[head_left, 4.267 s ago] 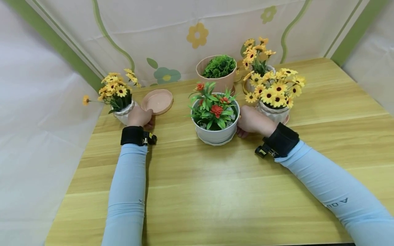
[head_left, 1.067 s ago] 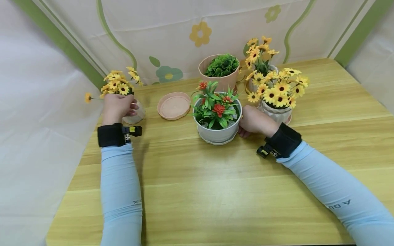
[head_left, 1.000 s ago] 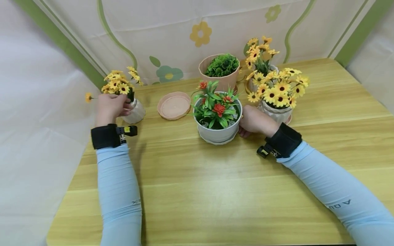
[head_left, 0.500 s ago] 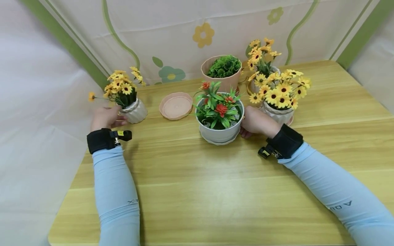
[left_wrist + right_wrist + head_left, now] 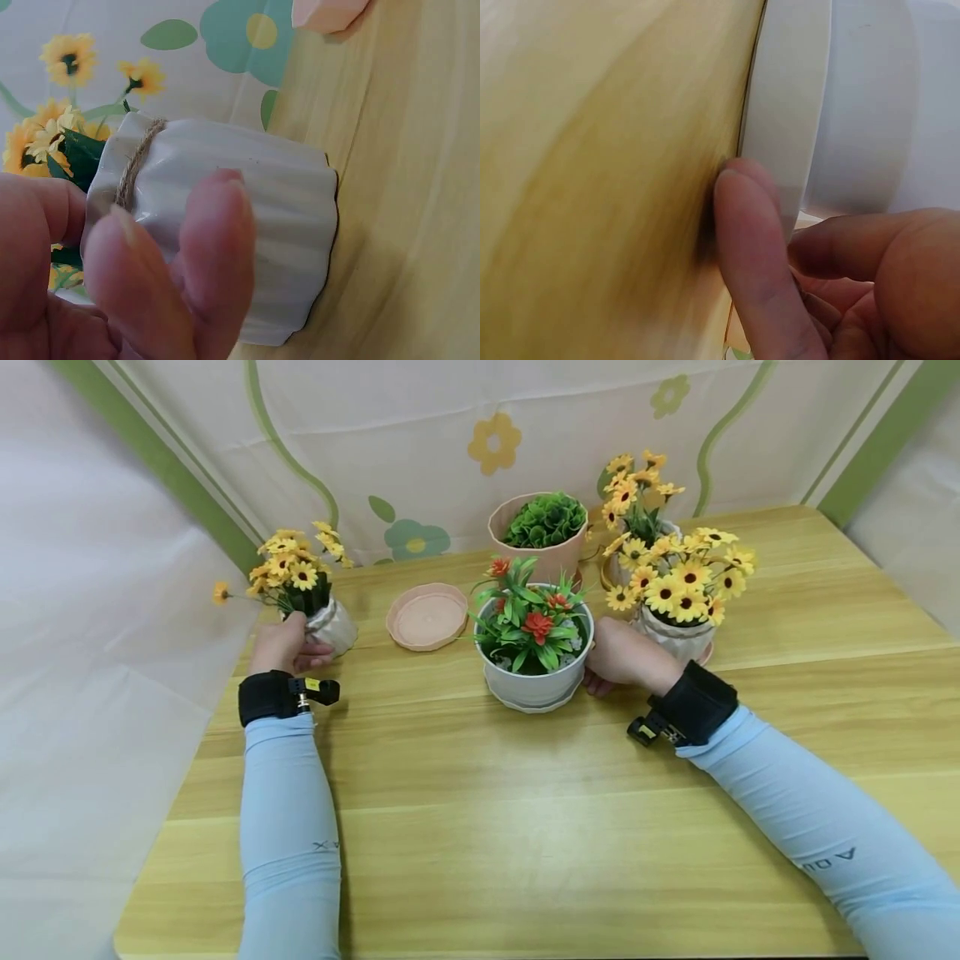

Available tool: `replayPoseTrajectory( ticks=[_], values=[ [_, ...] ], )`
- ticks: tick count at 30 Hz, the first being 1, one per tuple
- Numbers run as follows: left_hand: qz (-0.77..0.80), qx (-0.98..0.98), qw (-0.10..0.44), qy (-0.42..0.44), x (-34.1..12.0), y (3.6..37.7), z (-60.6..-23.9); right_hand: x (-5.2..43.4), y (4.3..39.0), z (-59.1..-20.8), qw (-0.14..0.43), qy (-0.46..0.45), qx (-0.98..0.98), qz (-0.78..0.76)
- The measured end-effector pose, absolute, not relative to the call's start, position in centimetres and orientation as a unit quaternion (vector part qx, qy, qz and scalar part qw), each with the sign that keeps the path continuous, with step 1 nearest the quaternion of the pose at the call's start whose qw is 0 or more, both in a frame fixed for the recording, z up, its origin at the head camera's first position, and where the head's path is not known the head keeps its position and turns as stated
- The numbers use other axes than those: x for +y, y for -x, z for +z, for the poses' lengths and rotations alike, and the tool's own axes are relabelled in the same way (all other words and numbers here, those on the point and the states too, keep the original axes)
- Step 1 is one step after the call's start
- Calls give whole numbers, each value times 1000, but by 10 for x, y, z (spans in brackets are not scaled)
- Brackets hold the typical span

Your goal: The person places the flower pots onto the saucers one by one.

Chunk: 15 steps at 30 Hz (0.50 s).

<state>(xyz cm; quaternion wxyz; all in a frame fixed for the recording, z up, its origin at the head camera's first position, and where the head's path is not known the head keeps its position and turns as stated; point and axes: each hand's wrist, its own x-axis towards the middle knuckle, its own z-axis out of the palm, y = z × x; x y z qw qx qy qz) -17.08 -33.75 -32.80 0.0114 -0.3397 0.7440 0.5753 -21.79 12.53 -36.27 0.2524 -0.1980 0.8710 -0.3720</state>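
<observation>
My left hand [image 5: 281, 647] is at a small white ribbed flowerpot [image 5: 333, 627] of yellow flowers [image 5: 288, 564], at the far left. In the left wrist view, the thumb side reaches the pot's rim, by a twine band [image 5: 139, 161], while two fingers [image 5: 217, 247] lie across its outer wall. My right hand [image 5: 622, 652] is low against a round white flowerpot [image 5: 525, 685] of red flowers. The right wrist view shows its curled finger and thumb pinching the edge of that pot's white saucer [image 5: 784, 90]. Between the two pots lies a pink saucer [image 5: 427, 617].
Behind the white pot stands a pink flowerpot [image 5: 543, 556] of green leaves. Close to my right wrist is another white pot [image 5: 678, 639] of yellow daisies, with a similar one [image 5: 637, 518] behind it. A patterned cloth [image 5: 360, 443] hangs behind the wooden table [image 5: 510, 835].
The pink saucer has moved right from beside my left hand. That hand went left around the yellow-flower pot, then came back right onto its rim. My right hand has stayed put.
</observation>
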Motion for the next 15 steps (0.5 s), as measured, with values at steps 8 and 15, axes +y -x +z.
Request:
replayPoseTrajectory(
  ticks=[8,15],
  values=[
    [570,748,5,340,-337,171,-326,125,218,-362,252,199,872,-370],
    [573,755,-1,320,-340,169,-322,124,217,-362,249,201,873,-369]
  ],
)
